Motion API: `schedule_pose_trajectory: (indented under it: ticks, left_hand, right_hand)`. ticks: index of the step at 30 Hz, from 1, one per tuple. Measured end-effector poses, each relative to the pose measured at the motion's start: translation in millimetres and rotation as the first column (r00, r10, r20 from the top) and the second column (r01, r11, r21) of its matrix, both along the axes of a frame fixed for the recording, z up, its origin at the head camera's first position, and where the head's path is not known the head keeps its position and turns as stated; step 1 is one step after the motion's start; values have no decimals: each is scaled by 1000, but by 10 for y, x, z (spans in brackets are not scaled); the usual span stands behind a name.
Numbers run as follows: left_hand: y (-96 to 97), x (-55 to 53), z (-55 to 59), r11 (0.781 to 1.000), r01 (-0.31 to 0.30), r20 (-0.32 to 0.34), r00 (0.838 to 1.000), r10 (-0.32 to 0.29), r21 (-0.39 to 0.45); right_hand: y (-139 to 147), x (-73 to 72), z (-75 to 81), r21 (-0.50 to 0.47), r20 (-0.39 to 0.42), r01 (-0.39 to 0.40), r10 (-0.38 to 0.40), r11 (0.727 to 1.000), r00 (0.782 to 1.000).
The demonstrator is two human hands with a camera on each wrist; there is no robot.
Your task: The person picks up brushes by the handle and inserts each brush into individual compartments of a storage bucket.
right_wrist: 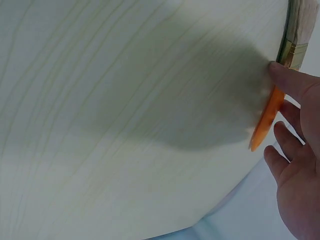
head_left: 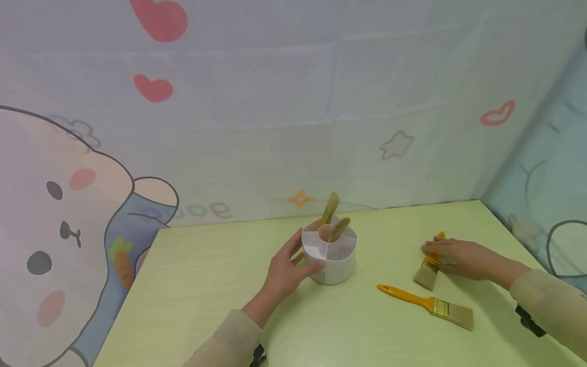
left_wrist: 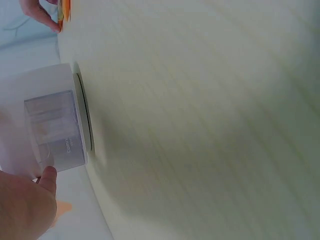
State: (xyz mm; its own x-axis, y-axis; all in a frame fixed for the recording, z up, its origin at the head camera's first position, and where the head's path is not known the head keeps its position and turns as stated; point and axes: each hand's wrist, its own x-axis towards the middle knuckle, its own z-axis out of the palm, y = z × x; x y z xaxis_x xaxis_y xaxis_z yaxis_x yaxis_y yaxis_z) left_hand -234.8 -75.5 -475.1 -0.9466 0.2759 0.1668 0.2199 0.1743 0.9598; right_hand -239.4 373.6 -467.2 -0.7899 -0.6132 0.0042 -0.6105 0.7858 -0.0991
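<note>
My left hand holds a round white divided organizer by its side, thumb in front and fingers behind. Two paintbrushes stand in it, one bristle end towards the back and another nearer the middle; their handles are mostly hidden inside. On the right, my right hand pinches the orange handle of a flat paintbrush whose bristles point towards me. Closer to me lies another orange-handled paintbrush, untouched, its bristles to the right. In the left wrist view, a clear panel shows on the organizer's side.
The pale yellow-green table has wood-grain lines. Behind it hangs a printed cloth with hearts and a cartoon animal, and more cloth hangs along the right side.
</note>
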Motion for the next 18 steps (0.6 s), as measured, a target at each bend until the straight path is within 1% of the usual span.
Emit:
schedule_pose_trajectory:
  ticks: [3,7,14,16,18]
  left_hand:
    - [-1,-6,-3,1000,2,-2,1000,-2,-7]
    - [-3,5,5,1000,-5,-2,1000,5,-23]
    - [6,191,349,999,23,10,1000,-23,-22]
    - [7,185,342,999,24,8,1000,-24,-21]
    - [7,164,310,1000,26,10,1000,-26,-17]
  right_hand:
    - [-1,-7,-19,6,-17,-12,12,1000,1000]
    - [-2,-13,-42,8,-63,-27,28,1000,998]
    - [-41,-16,-85,-40,-149,-48,42,998,988]
    - [-58,-20,-91,-59,-159,-52,43,997,986]
    - [-71,-21,-100,-76,-170,-49,36,996,985]
